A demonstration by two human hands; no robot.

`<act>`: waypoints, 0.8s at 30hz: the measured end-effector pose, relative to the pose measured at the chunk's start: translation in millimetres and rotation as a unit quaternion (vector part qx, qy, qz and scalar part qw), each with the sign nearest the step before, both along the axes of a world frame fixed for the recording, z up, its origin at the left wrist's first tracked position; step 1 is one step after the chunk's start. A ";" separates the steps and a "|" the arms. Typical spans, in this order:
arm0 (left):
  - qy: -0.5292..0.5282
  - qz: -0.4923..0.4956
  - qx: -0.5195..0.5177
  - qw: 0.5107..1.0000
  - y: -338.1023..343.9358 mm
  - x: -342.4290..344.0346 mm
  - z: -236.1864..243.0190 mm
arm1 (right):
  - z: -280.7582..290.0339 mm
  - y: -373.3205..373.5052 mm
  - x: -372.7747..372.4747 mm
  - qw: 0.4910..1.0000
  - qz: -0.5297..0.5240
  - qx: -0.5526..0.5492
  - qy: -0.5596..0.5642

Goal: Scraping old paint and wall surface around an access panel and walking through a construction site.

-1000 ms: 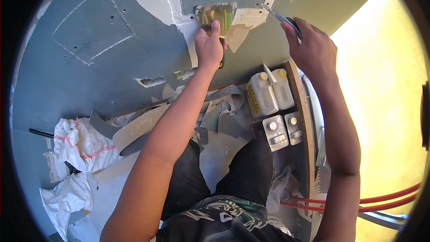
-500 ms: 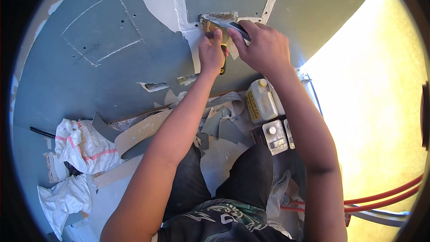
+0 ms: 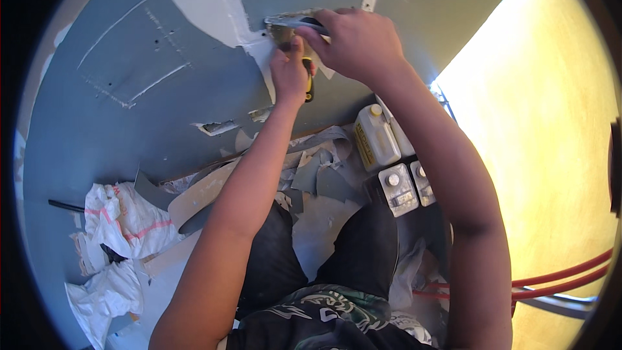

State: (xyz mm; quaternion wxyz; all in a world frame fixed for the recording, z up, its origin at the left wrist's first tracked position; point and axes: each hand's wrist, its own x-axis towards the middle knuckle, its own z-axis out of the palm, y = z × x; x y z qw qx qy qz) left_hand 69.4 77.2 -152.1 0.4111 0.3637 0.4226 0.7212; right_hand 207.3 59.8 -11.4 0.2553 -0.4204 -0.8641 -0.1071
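Note:
My left hand (image 3: 290,77) is closed round the yellow-and-black handle of a putty knife (image 3: 308,90), its thumb pointing up along the tool. The broad blade is partly hidden behind my hands, with whitish paste along its upper edge. My right hand (image 3: 359,42), reaching in from the right, grips a narrow-bladed knife (image 3: 285,21) by its dark handle. That blade lies across the top of the putty knife's blade. Both tools are held in front of the blue-grey board wall (image 3: 214,45), beside a white filled seam (image 3: 234,0).
A jug with a yellow cap (image 3: 377,139) and metal cans (image 3: 398,188) stand by my right knee. Torn board scraps (image 3: 317,169) lie along the wall's foot. White sacks (image 3: 123,217) sit at left. Red hoses (image 3: 564,279) run at right. The wall has a hole (image 3: 217,128).
Both hands have shifted left and slightly up in view, with their tools. The narrow blade now lies flatter, near the top edge of the putty knife. The view has shifted a little too.

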 end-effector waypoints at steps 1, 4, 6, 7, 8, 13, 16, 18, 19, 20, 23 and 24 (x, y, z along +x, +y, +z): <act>0.002 0.002 0.019 1.000 0.6 -3.3 -1.6 | 3.8 -1.4 -2.4 1.000 0.000 -0.018 -0.022; -0.002 0.013 0.013 1.000 2.6 1.6 0.8 | -0.3 3.0 8.9 0.998 -0.010 -0.038 -0.045; -0.015 0.011 0.040 0.999 2.0 -3.5 1.7 | -2.8 10.6 26.6 0.999 -0.010 -0.020 -0.033; -0.023 0.008 0.032 0.999 2.7 -3.1 -0.1 | -4.6 10.8 38.6 0.999 -0.013 -0.023 -0.034; -0.025 0.009 0.032 0.999 3.9 -0.6 0.9 | -4.1 10.9 54.1 0.997 -0.063 0.013 -0.045; 0.023 0.030 0.001 0.999 3.1 3.2 -2.8 | 5.2 -56.4 110.2 0.977 -0.068 0.159 0.128; 0.016 0.007 0.031 0.999 -7.3 14.0 -5.8 | -48.7 -100.6 121.6 0.971 -0.052 0.101 0.208; 0.002 -0.018 0.064 0.998 -4.5 31.0 -4.8 | -92.5 -128.3 123.3 0.958 -0.101 -0.044 0.263; -0.003 -0.043 0.048 0.998 -1.2 43.5 -4.7 | -123.2 -136.8 126.1 0.950 -0.130 -0.065 0.278; -0.002 -0.063 0.031 0.998 1.6 50.1 -6.3 | -150.6 -145.9 125.1 0.934 -0.160 -0.115 0.297; 0.046 -0.019 0.004 0.999 16.2 59.4 -2.7 | -218.6 -168.4 127.6 0.910 -0.206 -0.197 0.301; 0.067 0.003 -0.008 0.998 19.5 60.5 -1.3 | -230.5 -176.2 127.7 0.907 -0.205 -0.196 0.311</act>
